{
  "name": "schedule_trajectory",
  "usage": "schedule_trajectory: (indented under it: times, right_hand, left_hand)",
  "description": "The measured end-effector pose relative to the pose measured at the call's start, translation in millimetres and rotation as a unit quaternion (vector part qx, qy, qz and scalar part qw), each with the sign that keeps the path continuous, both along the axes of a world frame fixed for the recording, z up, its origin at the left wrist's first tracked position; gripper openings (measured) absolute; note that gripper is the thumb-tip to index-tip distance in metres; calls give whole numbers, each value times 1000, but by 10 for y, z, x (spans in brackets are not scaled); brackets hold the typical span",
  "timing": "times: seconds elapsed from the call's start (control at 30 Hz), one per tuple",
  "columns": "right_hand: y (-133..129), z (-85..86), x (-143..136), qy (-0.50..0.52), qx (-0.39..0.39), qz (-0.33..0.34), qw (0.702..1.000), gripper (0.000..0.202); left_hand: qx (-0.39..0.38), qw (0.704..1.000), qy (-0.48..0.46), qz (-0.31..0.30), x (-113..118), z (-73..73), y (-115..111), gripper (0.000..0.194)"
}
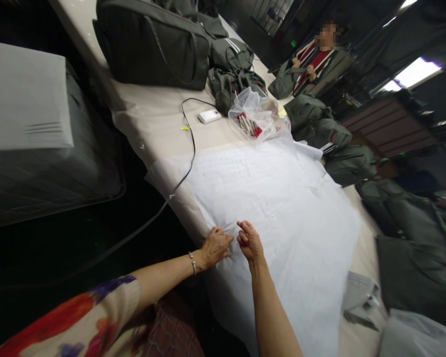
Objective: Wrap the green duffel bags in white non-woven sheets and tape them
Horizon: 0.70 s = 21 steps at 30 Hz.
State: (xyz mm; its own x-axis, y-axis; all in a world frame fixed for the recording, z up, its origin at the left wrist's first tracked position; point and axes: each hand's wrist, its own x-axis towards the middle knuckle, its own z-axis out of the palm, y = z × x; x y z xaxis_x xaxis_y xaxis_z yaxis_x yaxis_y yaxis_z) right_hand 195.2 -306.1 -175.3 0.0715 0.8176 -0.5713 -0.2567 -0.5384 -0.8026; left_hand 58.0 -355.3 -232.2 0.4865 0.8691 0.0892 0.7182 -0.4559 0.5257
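A large thin white sheet (290,218) lies over the table and hangs past its near edge. At that edge my left hand (216,247) has its fingers bent and closed on the sheet, which creases around them. A bracelet circles the left wrist. Just to the right, my right hand (250,242) is held over the sheet with the fingers curled in and the index finger against the thumb. Whatever may be between those fingertips is too small to make out.
Dark grey-green bags (152,44) stand along the table's far end and right side. A clear plastic bag (258,116) holds red and metallic pieces. A white device (209,116) sits by a black cable (191,148). Left stands a wrapped stack (26,99); beyond, a person (315,62) handles a bag.
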Motion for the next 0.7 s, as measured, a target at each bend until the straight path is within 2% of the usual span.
schedule_trajectory:
  times: [0.27, 0.43, 0.7]
  right_hand:
    - [19, 49, 81, -27, -35, 50, 998, 43]
    - [-29, 34, 117, -78, -49, 75, 993, 42]
    - [-133, 1, 235, -192, -63, 125, 971, 36]
  left_hand:
    - [16, 1000, -4, -15, -63, 35, -30, 55]
    - [24, 999, 3, -27, -51, 27, -3, 40]
    - [20, 999, 4, -25, -32, 5, 15, 44]
